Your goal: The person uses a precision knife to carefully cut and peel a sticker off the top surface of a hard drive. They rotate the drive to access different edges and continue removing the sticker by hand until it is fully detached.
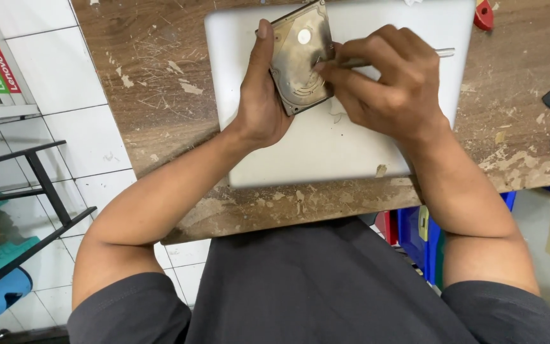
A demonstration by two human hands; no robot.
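Over the closed silver laptop [326,146] on the scratched wooden counter [160,95], a tarnished rectangular metal hard drive [300,57] is being gripped along its edge by the left hand [259,102], long axis running away from the body; a thin metal tool [402,57] is being pinched by the right hand [383,79], tip touching the drive face.

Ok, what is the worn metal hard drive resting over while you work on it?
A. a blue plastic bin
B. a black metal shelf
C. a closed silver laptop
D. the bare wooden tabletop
C: the left hand holds the worn metal hard drive over the closed silver laptop, while the right hand presses a thin metal tool against the drive; the laptop itself lies on the scratched wooden table.
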